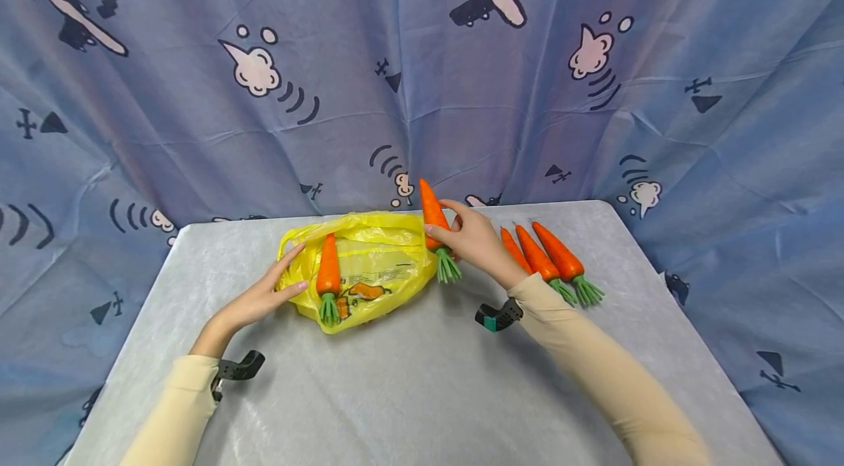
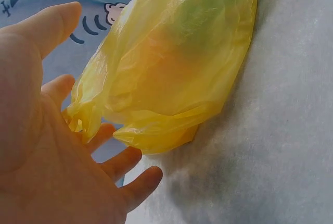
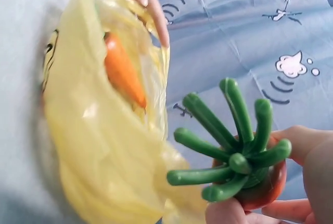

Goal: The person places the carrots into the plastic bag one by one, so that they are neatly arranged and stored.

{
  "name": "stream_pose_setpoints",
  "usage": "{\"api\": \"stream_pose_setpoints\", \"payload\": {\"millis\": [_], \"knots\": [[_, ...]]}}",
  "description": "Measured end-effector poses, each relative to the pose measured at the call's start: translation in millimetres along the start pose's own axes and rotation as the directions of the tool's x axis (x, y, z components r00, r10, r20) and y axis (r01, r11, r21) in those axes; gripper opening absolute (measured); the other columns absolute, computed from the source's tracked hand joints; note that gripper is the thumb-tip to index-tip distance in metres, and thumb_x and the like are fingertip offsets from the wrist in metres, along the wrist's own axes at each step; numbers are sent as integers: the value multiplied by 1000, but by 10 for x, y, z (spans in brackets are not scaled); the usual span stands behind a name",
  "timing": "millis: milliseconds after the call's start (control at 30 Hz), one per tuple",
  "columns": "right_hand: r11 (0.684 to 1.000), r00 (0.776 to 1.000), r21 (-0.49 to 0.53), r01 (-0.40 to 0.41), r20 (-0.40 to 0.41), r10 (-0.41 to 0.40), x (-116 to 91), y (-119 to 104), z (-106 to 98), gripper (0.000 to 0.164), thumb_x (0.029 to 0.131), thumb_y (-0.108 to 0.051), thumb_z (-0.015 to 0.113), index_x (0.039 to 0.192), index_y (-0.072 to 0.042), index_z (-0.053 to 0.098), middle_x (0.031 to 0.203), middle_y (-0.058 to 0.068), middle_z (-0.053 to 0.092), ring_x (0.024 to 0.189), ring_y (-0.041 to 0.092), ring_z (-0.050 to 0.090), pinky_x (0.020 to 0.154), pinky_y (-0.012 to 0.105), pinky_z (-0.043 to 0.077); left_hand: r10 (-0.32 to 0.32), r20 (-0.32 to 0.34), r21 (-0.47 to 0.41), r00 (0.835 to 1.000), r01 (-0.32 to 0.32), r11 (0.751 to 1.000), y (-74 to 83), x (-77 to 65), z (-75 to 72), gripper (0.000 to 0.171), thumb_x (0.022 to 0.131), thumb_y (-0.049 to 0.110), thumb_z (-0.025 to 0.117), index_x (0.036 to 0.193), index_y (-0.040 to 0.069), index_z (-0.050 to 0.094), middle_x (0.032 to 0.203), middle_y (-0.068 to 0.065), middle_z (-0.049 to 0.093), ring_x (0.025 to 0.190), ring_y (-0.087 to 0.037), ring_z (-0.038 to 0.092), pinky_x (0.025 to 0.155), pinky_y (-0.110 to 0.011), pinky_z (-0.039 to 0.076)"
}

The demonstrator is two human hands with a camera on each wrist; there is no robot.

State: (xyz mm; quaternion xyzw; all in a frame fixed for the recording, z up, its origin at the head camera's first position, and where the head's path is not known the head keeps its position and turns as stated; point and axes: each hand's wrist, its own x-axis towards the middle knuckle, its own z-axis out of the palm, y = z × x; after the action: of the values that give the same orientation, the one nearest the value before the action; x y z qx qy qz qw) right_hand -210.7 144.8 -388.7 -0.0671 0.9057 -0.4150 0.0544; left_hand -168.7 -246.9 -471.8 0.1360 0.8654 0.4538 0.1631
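Note:
A yellow plastic bag [image 1: 389,290] lies on the table with its mouth held wide. Inside its left part is an orange carrot [image 1: 328,268] with a green top; the right wrist view shows this carrot [image 3: 124,70] through the opening. My left hand [image 1: 260,297] touches the bag's left edge, fingers spread and fairly straight, with the yellow film [image 2: 171,67] against them. At the bag's right edge, my right hand [image 1: 471,235] grips another carrot [image 1: 433,209], tip up and green stalks [image 3: 239,156] down.
Right of the bag, several carrots [image 1: 557,250] lie side by side on the grey-white table [image 1: 369,400], partly behind my right forearm. A blue curtain [image 1: 356,85] with airplane prints hangs behind the table's far edge.

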Motion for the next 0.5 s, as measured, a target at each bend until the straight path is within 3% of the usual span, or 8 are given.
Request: {"api": "stream_pose_setpoints", "payload": {"millis": [200,367,500], "knots": [[998,998,34,48,34,-49,96,-169,89,69,91,-43,68,150,-16,42,68,5,52,47,16,54,48,33,53,-2,9,-17,1000,3,1000,26,-5,11,79,101,35,54,160,32,1,168,-18,-5,151,-52,-3,113,-78,7],[997,994,60,50,93,-55,180,-279,189,70,91,-42,68,150,-16,41,69,5,53,52,29,60,46,28,52,1,8,-12,1000,-1,1000,40,-2,20,79,101,34,54,160,32,1,167,-22,0,151,-53,-1,112,-79,7],[996,989,82,30,140,-41,242,-349,281,72,91,-42,68,152,-17,39,72,7,57,56,32,63,53,36,58,3,13,-8,1000,-3,1000,43,8,27,79,101,35,54,160,32,0,167,-23,1,151,-53,-1,112,-78,8]]}}
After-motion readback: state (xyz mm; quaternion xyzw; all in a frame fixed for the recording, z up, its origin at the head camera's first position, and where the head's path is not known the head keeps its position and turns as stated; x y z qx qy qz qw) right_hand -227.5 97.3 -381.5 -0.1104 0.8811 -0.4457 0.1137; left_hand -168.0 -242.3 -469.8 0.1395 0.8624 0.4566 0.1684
